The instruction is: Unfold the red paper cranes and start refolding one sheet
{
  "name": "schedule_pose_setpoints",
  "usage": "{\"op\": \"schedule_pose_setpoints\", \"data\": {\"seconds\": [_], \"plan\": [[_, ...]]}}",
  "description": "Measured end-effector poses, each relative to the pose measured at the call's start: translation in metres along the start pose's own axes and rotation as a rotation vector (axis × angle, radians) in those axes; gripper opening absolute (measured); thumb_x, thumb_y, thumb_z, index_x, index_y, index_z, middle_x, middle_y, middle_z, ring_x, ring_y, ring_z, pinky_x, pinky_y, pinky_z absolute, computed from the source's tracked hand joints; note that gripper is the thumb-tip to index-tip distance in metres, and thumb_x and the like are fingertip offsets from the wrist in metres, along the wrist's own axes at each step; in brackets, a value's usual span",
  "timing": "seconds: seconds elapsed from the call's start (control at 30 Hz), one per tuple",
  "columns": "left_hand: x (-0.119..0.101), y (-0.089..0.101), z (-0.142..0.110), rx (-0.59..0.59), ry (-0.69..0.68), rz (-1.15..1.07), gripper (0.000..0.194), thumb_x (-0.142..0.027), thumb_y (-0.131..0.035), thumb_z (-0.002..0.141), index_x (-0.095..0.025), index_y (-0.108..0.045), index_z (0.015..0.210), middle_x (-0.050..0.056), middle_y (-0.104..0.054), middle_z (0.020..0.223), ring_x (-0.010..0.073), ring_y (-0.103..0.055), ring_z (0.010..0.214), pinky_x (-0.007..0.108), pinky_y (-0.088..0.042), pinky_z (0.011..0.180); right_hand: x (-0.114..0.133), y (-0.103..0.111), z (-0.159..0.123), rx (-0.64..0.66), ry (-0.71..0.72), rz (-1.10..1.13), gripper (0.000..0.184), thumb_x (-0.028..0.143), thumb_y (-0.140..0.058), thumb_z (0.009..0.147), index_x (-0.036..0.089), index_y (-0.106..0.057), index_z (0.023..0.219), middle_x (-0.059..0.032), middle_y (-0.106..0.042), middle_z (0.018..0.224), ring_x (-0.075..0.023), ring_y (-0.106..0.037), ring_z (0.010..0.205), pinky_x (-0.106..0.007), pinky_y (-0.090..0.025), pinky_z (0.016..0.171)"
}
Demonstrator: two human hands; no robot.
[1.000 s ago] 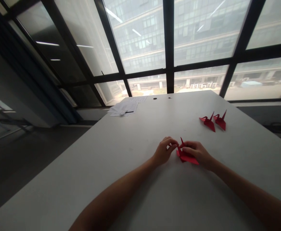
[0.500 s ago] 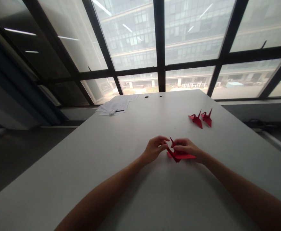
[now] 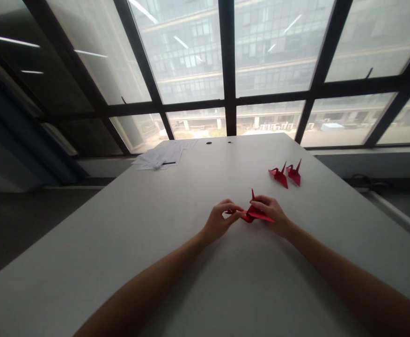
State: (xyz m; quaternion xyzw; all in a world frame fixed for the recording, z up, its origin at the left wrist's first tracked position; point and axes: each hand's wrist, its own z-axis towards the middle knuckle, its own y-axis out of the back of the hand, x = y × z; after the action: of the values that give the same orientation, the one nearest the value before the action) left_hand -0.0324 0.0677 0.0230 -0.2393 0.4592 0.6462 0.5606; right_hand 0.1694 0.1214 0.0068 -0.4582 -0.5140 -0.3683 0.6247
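Note:
A red paper crane [image 3: 255, 213] sits between my two hands above the middle of the white table [image 3: 177, 262]. My left hand [image 3: 219, 221] pinches the crane's thin left tip with curled fingers. My right hand [image 3: 272, 213] grips its body and wing from the right, fingers closed. A pointed end of the crane sticks up between the hands. Two finished red paper cranes [image 3: 285, 174] stand side by side farther back on the right.
Several white sheets of paper [image 3: 161, 157] with a dark pen lie at the table's far left corner. Two small round holes [image 3: 209, 142] sit near the far edge. Large windows with dark frames rise behind the table; floor lies to the left.
The view has shifted, so the hands and crane sit a little higher in the frame. My left hand has pulled the crane's left tip out sideways, and the wing now lies flatter.

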Motion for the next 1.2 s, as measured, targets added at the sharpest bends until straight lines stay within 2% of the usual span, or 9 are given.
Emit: {"op": "schedule_pose_setpoints", "data": {"seconds": [0.1,0.3,0.43,0.53,0.67,0.77,0.97,1.2], "plan": [[0.004,0.000,0.001,-0.027,-0.023,0.074,0.020,-0.033,-0.063,0.093,-0.020,-0.075,0.102,0.005,-0.058,0.085,0.0153,-0.054,0.077,0.026,-0.044,0.066,-0.002,0.002,0.004,-0.077,-0.025,0.114,0.026,0.038,-0.080,0.070,0.016,-0.069,0.079,-0.0008,-0.066,0.069,-0.0149,-0.060,0.064,-0.027,-0.047,0.062],[0.008,-0.002,-0.002,-0.042,-0.120,0.321,0.014,-0.027,-0.062,0.093,-0.022,-0.075,0.095,0.006,-0.062,0.084,0.0191,-0.056,0.085,0.033,-0.046,0.080,-0.003,0.005,0.012,-0.201,0.049,0.288,0.028,0.037,-0.083,0.067,0.017,-0.067,0.076,-0.0014,-0.067,0.074,-0.0152,-0.062,0.069,-0.029,-0.051,0.066],[0.008,-0.002,-0.001,0.012,-0.108,0.391,0.013,-0.029,-0.063,0.092,-0.021,-0.071,0.085,0.005,-0.062,0.086,0.0190,-0.057,0.085,0.033,-0.046,0.081,-0.002,0.003,0.008,-0.150,0.136,0.137,0.025,0.039,-0.079,0.073,0.017,-0.066,0.076,0.0018,-0.061,0.065,-0.0116,-0.053,0.059,-0.026,-0.045,0.057],[0.005,-0.001,-0.001,-0.026,-0.073,0.410,0.016,-0.034,-0.071,0.084,-0.020,-0.063,0.084,0.004,-0.061,0.088,0.0191,-0.057,0.085,0.031,-0.046,0.077,-0.002,-0.002,0.002,-0.067,0.209,-0.064,0.025,0.040,-0.075,0.078,0.017,-0.067,0.076,0.0018,-0.060,0.063,-0.0104,-0.048,0.055,-0.025,-0.039,0.052],[0.000,-0.003,-0.003,-0.004,-0.112,0.546,0.024,-0.024,-0.075,0.075,-0.021,-0.061,0.094,0.004,-0.064,0.092,0.0201,-0.058,0.086,0.032,-0.045,0.078,-0.002,-0.009,-0.002,-0.018,0.278,-0.162,0.023,0.038,-0.075,0.078,0.017,-0.068,0.078,-0.0010,-0.064,0.069,-0.0127,-0.052,0.060,-0.026,-0.041,0.055],[-0.003,-0.008,-0.004,-0.072,-0.096,0.641,0.019,-0.017,-0.070,0.076,-0.022,-0.062,0.092,0.003,-0.066,0.089,0.0204,-0.059,0.084,0.034,-0.044,0.078,-0.002,-0.012,-0.003,-0.026,0.316,-0.188,0.022,0.037,-0.077,0.076,0.017,-0.068,0.077,-0.0008,-0.064,0.066,-0.0137,-0.052,0.059,-0.027,-0.042,0.055],[0.000,-0.009,-0.001,-0.175,-0.003,0.471,0.002,-0.019,-0.063,0.085,-0.021,-0.065,0.085,0.000,-0.068,0.078,0.0157,-0.059,0.074,0.028,-0.042,0.070,0.003,-0.014,-0.007,-0.075,0.380,-0.252,0.022,0.038,-0.071,0.082,0.017,-0.068,0.075,-0.0006,-0.061,0.065,-0.0140,-0.051,0.061,-0.027,-0.042,0.056],[-0.004,-0.006,-0.001,-0.261,0.023,0.355,0.005,-0.018,-0.063,0.081,-0.019,-0.064,0.076,-0.001,-0.068,0.076,0.0146,-0.058,0.073,0.026,-0.040,0.068,0.004,-0.016,-0.010,-0.057,0.374,-0.210,0.020,0.036,-0.072,0.081,0.018,-0.066,0.077,-0.0001,-0.061,0.068,-0.0134,-0.050,0.061,-0.026,-0.040,0.056]]}}
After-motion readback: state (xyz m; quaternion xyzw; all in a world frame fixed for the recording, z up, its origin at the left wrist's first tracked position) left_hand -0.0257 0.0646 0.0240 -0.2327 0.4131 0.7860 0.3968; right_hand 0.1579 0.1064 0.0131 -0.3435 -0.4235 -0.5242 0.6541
